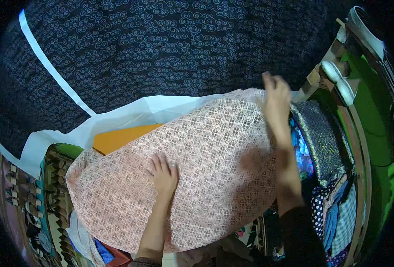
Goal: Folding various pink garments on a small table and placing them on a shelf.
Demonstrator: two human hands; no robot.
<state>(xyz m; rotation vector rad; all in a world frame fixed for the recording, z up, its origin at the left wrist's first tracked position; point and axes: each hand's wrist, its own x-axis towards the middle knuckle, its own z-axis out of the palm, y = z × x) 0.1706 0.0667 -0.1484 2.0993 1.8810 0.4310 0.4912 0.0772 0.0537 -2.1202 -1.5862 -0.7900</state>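
Observation:
A large piece of pale pink openwork lace fabric lies spread out in front of me, its lower edge rounded. My left hand rests flat on the middle of it with the fingers spread. At the fabric's upper right corner is my right hand, slightly blurred, fingers apart and pointing away from me. Whether its thumb touches the lace edge I cannot tell. Beyond the lace, a flat orange-yellow surface shows at the left, partly covered by it.
A dark cloth with spiral patterns hangs across the back, bordered by a white band. Wooden framing and folded fabrics are at the right. Wooden pegs line the left side. More cloths lie at lower left.

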